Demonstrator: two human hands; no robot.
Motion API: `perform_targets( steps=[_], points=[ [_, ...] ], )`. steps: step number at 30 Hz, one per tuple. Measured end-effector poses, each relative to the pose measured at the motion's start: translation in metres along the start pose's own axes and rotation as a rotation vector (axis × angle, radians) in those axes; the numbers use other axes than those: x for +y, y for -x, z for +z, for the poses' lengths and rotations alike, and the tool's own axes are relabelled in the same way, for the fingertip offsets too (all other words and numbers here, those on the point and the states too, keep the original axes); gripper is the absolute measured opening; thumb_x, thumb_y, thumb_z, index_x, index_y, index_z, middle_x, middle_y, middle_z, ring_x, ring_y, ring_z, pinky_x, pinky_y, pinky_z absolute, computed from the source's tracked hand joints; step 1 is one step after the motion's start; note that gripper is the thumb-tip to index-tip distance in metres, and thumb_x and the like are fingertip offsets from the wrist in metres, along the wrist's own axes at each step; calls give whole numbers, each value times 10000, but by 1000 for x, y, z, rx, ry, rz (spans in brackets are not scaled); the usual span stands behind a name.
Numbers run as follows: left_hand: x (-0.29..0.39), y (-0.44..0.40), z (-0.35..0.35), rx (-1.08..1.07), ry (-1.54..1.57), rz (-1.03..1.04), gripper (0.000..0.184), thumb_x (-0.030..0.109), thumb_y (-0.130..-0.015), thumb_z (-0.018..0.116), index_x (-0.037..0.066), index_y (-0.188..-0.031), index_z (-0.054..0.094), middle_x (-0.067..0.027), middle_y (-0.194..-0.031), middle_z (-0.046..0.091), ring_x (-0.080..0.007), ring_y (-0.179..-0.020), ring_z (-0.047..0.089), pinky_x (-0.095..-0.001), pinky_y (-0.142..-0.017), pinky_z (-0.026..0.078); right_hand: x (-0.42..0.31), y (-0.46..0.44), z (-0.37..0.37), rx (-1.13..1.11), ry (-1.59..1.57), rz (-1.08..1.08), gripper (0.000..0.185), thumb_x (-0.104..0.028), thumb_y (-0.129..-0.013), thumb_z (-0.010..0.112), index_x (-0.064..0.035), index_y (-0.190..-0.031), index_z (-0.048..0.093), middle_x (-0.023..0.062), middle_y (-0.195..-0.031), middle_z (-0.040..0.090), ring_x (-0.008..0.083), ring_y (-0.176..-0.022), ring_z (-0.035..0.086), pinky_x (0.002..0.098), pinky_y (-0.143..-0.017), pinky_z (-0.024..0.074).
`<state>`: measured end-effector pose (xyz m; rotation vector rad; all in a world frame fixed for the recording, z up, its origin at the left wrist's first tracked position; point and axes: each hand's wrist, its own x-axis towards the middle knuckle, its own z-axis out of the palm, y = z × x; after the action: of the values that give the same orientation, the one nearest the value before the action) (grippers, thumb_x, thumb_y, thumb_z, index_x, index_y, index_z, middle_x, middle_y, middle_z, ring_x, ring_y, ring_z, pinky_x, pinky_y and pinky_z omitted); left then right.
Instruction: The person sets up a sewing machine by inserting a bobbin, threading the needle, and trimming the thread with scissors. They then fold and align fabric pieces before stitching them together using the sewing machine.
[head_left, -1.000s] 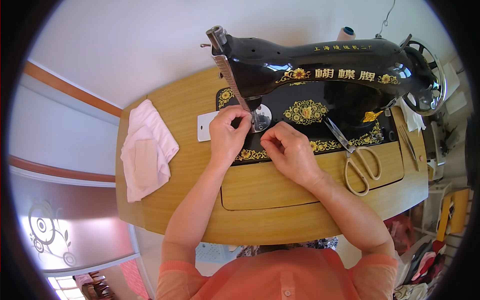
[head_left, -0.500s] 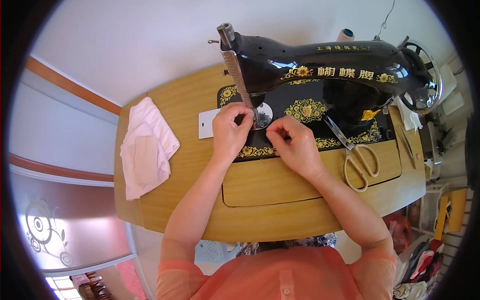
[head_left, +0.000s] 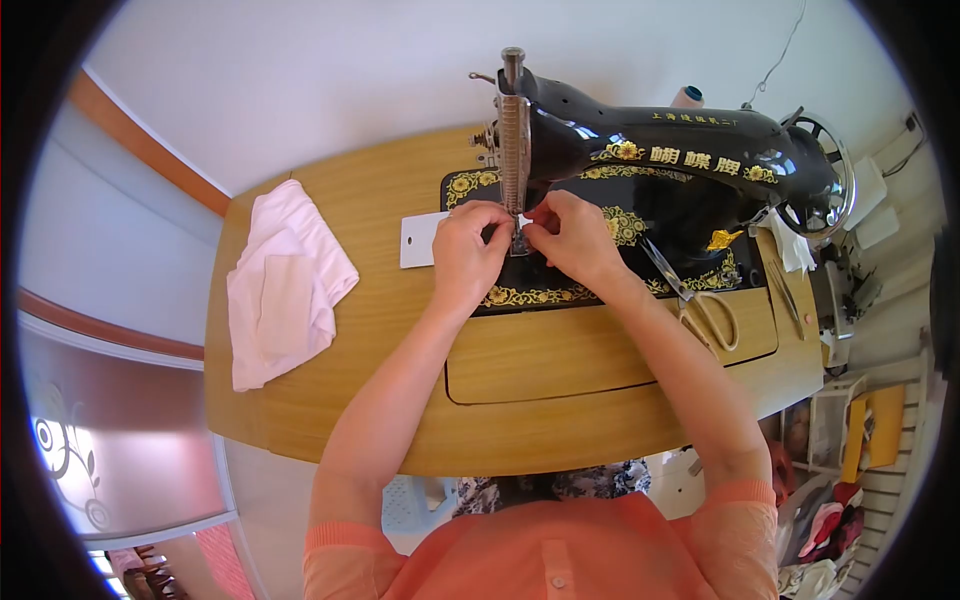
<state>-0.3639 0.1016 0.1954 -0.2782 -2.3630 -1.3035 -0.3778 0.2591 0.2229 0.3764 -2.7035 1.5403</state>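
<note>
A black sewing machine [head_left: 640,135] with gold flower decoration stands on a wooden table. Its silver needle end [head_left: 514,160] points down between my two hands. My left hand [head_left: 470,252] is pinched just left of the needle and presser foot [head_left: 519,243]. From the right, my right hand [head_left: 575,240] comes close to the same spot, thumb and forefinger pinched together. Whatever the fingertips hold, if anything, is too small to make out. A white slide plate [head_left: 419,241] shows beside my left hand. Scissors with cream handles [head_left: 718,318] lie right of my right wrist.
Folded pale pink cloth [head_left: 290,290] lies on the left of the wooden table [head_left: 390,420]. Tweezers [head_left: 788,298] rest near the right edge. A thread spool [head_left: 688,97] stands behind the machine, and the handwheel [head_left: 830,180] is at its right end.
My right hand has risen from the front of the machine bed to the needle, nearer my left hand. My left hand stays by the needle. The camera view has shifted slightly.
</note>
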Motion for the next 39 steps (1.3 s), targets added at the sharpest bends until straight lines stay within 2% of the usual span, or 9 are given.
perform_targets(
  steps=[3, 8, 11, 18, 23, 26, 30, 35, 39],
  points=[
    [2, 0, 0, 12, -9, -5, 74, 13, -763, 675, -23, -823, 651, -107, -876, 654, -233, -809, 619, -302, -756, 474, -4, 1, 1, 24, 33, -3, 150, -79, -755, 669, 18, -866, 643, 148, -835, 655, 275, -728, 651, 370, -691, 519],
    [4, 0, -1, 15, -15, -13, 73, 9, -756, 672, -22, -820, 652, -106, -867, 653, -238, -801, 618, -304, -750, 473, -4, 2, 7, 104, 76, -132, 115, -75, -744, 662, 20, -791, 617, 158, -787, 630, 318, -734, 638, 393, -668, 509],
    [0, -1, 1, 28, 13, 9, 40, 69, -751, 665, 45, -782, 667, -69, -858, 670, -285, -789, 603, -370, -693, 471, -1, 1, 10, 137, 102, -179, 106, -65, -736, 650, 24, -760, 599, 165, -774, 616, 341, -717, 622, 409, -649, 497],
    [3, 2, -1, 58, 46, 31, 78, 32, -736, 671, 30, -814, 677, -85, -873, 676, -285, -817, 618, -363, -714, 487, 8, 2, 14, 189, 150, -306, 81, -52, -733, 625, 13, -730, 576, 159, -752, 585, 348, -683, 598, 420, -620, 479],
    [3, 15, -3, 134, 1, 138, 89, 8, -732, 674, 20, -820, 679, -87, -881, 678, -295, -806, 619, -364, -730, 496, 12, 13, 11, 199, 93, -320, 63, -37, -714, 620, 2, -720, 571, 128, -725, 564, 300, -635, 582, 381, -591, 473],
    [5, 19, -6, 85, -72, 154, 112, 2, -750, 678, 22, -859, 693, -84, -903, 687, -256, -835, 631, -325, -774, 493, 11, 20, 11, 190, 54, -308, 55, -29, -704, 622, -2, -730, 582, 110, -757, 557, 260, -633, 580, 351, -592, 474],
    [9, 22, -10, 28, -152, 250, 111, 5, -721, 693, 43, -825, 691, -64, -895, 681, -264, -822, 613, -328, -733, 487, 11, 29, 9, 160, 0, -326, 71, -26, -696, 626, -5, -760, 604, 106, -813, 541, 222, -644, 571, 318, -598, 471],
    [22, 24, -11, 124, -202, 344, 131, 31, -643, 752, 93, -719, 664, -15, -834, 599, -229, -810, 575, -376, -778, 418, 7, 38, 8, 124, -126, -316, 78, -28, -706, 626, -8, -779, 606, 92, -889, 518, 198, -760, 555, 301, -627, 467],
    [33, 23, -17, 183, -303, 499, 202, 38, -587, 776, 130, -721, 656, 12, -832, 534, -202, -842, 541, -405, -859, 345, -3, 47, 12, 173, -137, -325, 77, -35, -715, 631, -20, -786, 605, 70, -940, 487, 182, -857, 521, 290, -677, 461]
  ],
)
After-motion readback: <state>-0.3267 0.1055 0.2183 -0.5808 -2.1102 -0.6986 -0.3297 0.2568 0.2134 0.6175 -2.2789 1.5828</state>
